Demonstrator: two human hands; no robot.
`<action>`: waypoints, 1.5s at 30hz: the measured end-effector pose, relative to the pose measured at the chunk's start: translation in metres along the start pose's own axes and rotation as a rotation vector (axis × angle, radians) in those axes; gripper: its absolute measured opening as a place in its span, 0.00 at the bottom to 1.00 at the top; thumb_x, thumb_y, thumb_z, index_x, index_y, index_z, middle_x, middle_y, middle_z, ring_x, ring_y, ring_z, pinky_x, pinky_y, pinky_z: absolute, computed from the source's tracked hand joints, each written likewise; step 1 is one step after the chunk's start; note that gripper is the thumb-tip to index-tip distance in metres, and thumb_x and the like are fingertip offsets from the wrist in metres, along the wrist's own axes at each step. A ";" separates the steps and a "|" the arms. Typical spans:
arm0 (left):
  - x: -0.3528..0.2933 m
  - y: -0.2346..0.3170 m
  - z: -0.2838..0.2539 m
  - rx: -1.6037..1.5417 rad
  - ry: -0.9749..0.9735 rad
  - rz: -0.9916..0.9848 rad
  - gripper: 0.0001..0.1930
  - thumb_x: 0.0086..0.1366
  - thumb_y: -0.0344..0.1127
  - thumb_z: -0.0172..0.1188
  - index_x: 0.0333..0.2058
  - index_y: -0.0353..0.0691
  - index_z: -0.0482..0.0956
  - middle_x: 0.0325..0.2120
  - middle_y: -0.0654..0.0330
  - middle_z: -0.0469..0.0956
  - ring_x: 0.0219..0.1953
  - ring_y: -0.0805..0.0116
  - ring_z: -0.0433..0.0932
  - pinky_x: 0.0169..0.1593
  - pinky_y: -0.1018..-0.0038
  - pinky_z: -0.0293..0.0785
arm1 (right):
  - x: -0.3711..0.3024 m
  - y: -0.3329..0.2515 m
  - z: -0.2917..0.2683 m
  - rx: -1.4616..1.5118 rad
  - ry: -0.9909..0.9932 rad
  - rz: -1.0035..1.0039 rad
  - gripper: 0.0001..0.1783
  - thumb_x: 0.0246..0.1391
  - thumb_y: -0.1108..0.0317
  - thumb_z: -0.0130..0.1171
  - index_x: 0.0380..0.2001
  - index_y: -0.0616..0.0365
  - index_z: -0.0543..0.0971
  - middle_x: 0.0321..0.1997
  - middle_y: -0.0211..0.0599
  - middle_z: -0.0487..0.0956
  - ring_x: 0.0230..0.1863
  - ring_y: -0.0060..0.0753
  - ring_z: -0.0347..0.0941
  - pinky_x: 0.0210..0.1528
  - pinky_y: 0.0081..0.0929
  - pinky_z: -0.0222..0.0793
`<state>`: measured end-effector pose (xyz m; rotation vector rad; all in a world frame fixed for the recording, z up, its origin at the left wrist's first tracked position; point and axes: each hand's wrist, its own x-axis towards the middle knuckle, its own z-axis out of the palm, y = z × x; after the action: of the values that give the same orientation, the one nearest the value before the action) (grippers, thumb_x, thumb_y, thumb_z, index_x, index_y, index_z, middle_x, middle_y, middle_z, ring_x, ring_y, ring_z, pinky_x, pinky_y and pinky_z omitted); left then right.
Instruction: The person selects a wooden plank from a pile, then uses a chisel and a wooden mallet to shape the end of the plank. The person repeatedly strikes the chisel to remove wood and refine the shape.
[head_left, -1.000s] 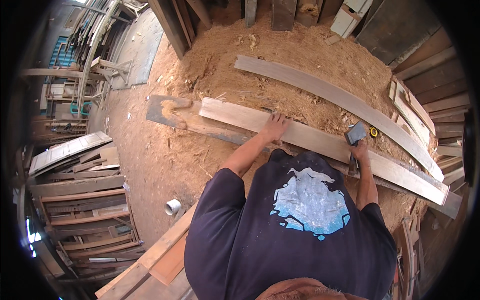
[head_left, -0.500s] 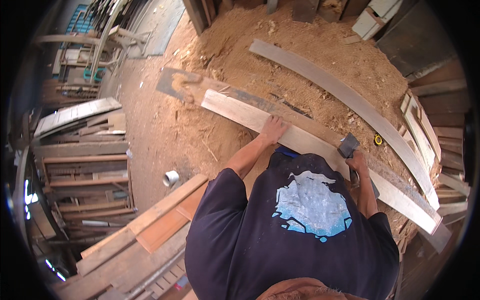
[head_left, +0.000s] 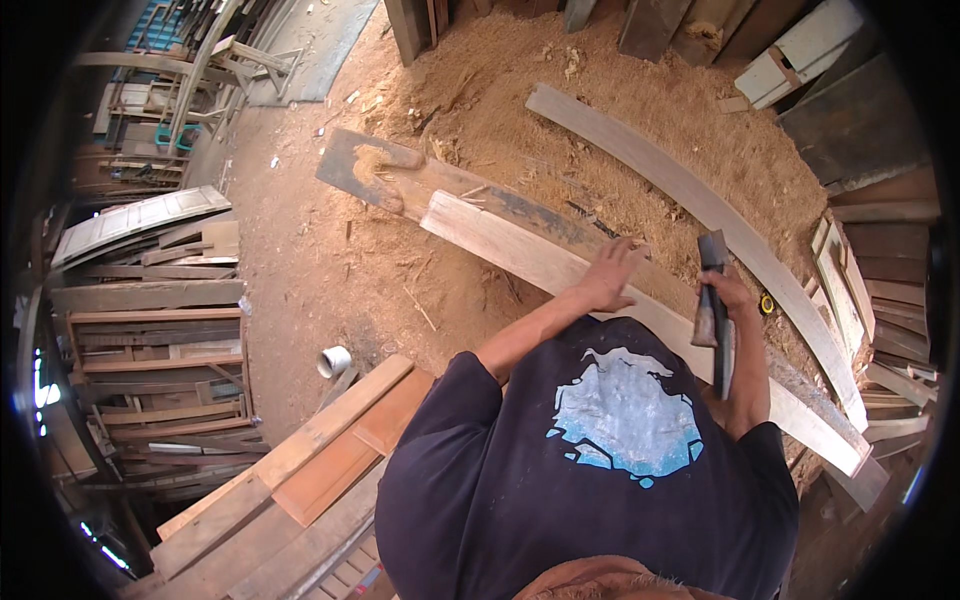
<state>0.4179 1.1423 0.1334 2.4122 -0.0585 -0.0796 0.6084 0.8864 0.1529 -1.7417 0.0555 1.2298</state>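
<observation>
A long pale plank (head_left: pixel 510 247) lies slantwise before me, over a wider, darker board (head_left: pixel 345 165) partly covered with sawdust. My left hand (head_left: pixel 605 280) is on or just over the plank near its middle, fingers spread, holding nothing. My right hand (head_left: pixel 732 290) grips a long, dark tool (head_left: pixel 712 255), which looks like a hand plane, above the plank's right half. The tool points away from me, with a brownish wedge-shaped part on its left side. I cannot tell whether it touches the plank. My torso hides part of the plank's near edge.
Beyond the plank, a curved grey board (head_left: pixel 650 155) lies on sawdust. A yellow tape measure (head_left: pixel 767 303) sits right of the tool. A white cylinder (head_left: pixel 334 361) stands on the floor at left, near stacked boards (head_left: pixel 290 440). A timber rack (head_left: pixel 160 365) lines the left side.
My left hand has shifted right along the plank, its fingers now spread wider. The tool in my right hand has turned and now shows its long side. The view has shifted slightly.
</observation>
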 end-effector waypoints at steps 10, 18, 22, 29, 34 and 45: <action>0.011 -0.019 -0.133 -0.326 0.357 0.434 0.26 0.40 0.29 0.74 0.41 0.47 0.75 0.54 0.51 0.72 0.60 0.47 0.65 0.63 0.51 0.61 | 0.091 -0.097 0.191 0.283 -0.345 -0.183 0.09 0.60 0.63 0.56 0.39 0.55 0.76 0.36 0.26 0.78 0.34 0.25 0.76 0.37 0.27 0.75; -0.039 -0.123 -0.230 -0.912 0.821 -0.249 0.18 0.57 0.26 0.69 0.43 0.44 0.70 0.33 0.66 0.77 0.36 0.77 0.77 0.38 0.78 0.76 | 0.094 -0.251 0.299 -0.243 -0.516 -0.356 0.17 0.57 0.56 0.60 0.37 0.59 0.74 0.26 0.30 0.75 0.26 0.20 0.71 0.29 0.22 0.67; -0.052 -0.175 -0.253 -0.851 0.940 -0.358 0.17 0.57 0.25 0.68 0.41 0.43 0.68 0.30 0.66 0.75 0.32 0.79 0.76 0.37 0.79 0.75 | 0.052 -0.306 0.320 -0.045 -0.373 -0.737 0.17 0.58 0.57 0.61 0.36 0.62 0.74 0.24 0.31 0.75 0.23 0.20 0.71 0.27 0.25 0.68; -0.062 -0.236 -0.267 -0.625 1.077 -0.343 0.21 0.55 0.27 0.69 0.42 0.40 0.66 0.29 0.64 0.75 0.30 0.78 0.75 0.35 0.78 0.75 | 0.014 -0.324 0.331 -0.058 -0.324 -0.745 0.22 0.58 0.56 0.65 0.42 0.64 0.73 0.29 0.31 0.75 0.25 0.18 0.71 0.27 0.21 0.70; -0.065 -0.262 -0.275 -0.431 1.169 -0.378 0.17 0.53 0.26 0.70 0.37 0.40 0.68 0.27 0.65 0.74 0.28 0.78 0.74 0.33 0.79 0.74 | 0.004 -0.318 0.331 0.026 -0.244 -0.752 0.22 0.55 0.57 0.68 0.41 0.64 0.74 0.29 0.30 0.76 0.25 0.18 0.72 0.27 0.20 0.71; -0.077 -0.275 -0.277 -0.428 1.083 -0.386 0.14 0.51 0.29 0.70 0.32 0.40 0.72 0.24 0.66 0.75 0.28 0.78 0.75 0.34 0.78 0.74 | -0.004 -0.339 0.333 0.084 -0.229 -0.963 0.18 0.60 0.65 0.63 0.47 0.66 0.74 0.28 0.36 0.76 0.27 0.22 0.70 0.30 0.24 0.69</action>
<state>0.3668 1.5365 0.1599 1.7331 0.8218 0.9265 0.5506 1.3027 0.3747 -1.2619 -0.7669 0.6663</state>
